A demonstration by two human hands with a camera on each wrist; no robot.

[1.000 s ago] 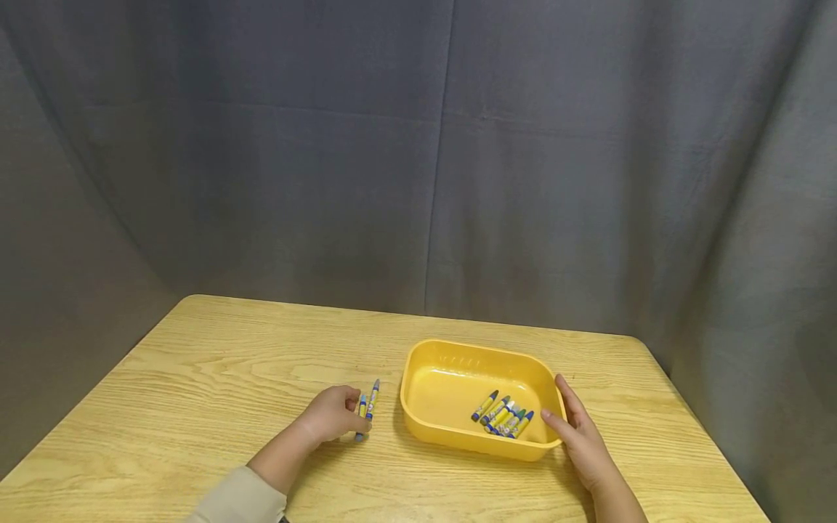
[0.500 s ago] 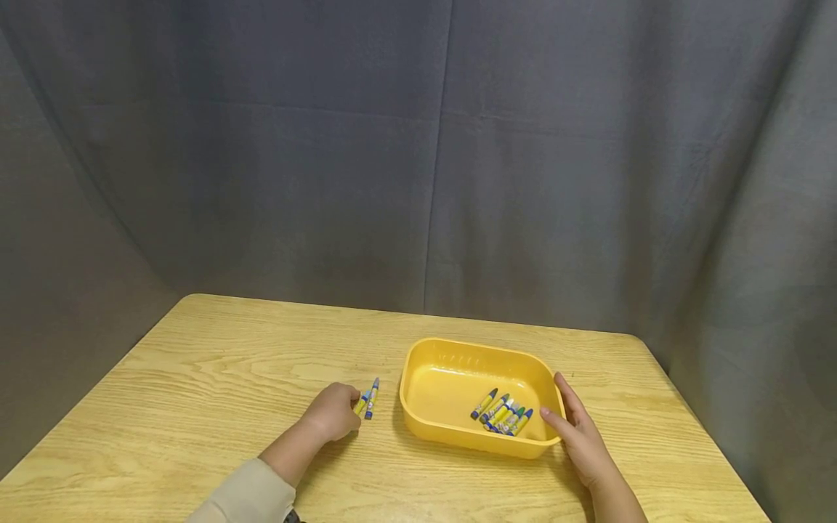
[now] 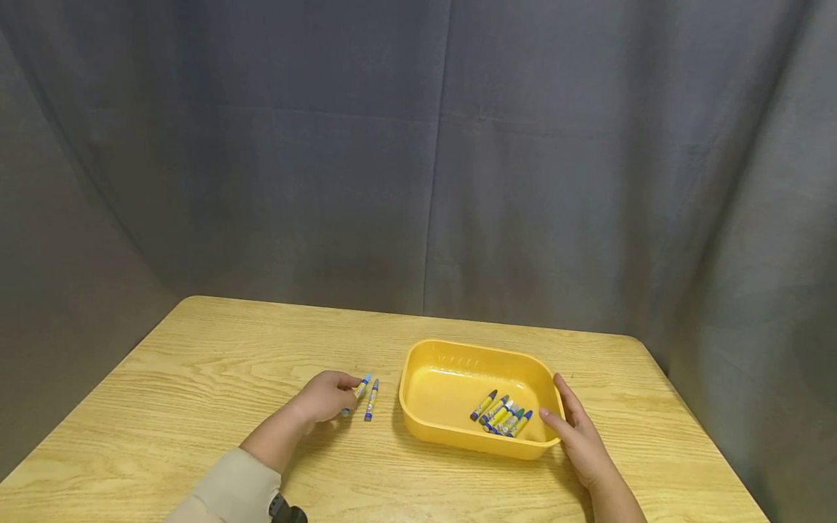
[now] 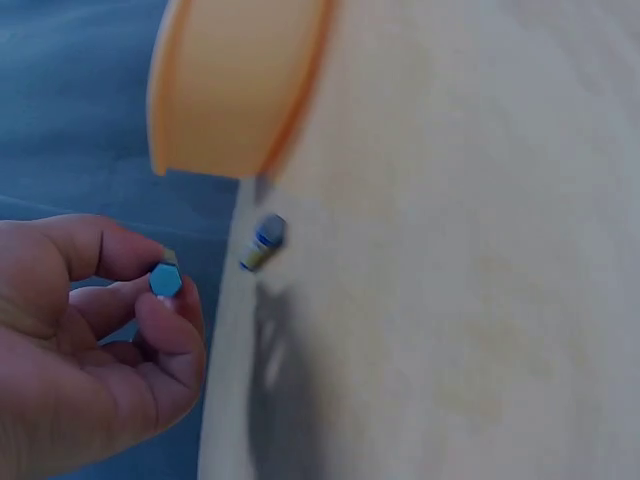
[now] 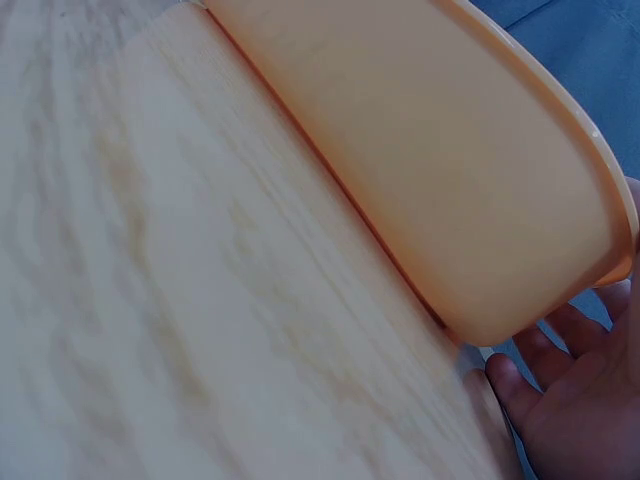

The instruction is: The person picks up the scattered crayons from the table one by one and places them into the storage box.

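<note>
In the head view my left hand (image 3: 327,396) pinches a light blue crayon (image 3: 362,386) with a yellow wrapper, between thumb and fingers. The left wrist view looks at its blue end (image 4: 166,279) nearly head-on. Just to the right, a grey-blue crayon (image 3: 371,401) lies on the table. My right hand (image 3: 582,443) grips the right end of a yellow plastic tray (image 3: 471,438), thumb over the rim and fingers along the outside wall. Several crayons (image 3: 503,415) lie together in the tray's right half.
The wooden table (image 3: 248,349) has a rounded far edge, and a grey curtain (image 3: 327,181) hangs behind it. A black wrist strap (image 3: 281,508) shows below the left sleeve (image 3: 229,487).
My left hand has taken hold of the light blue crayon and shifted it slightly left and back, away from the crayon beside it. The right hand and tray have stayed put.
</note>
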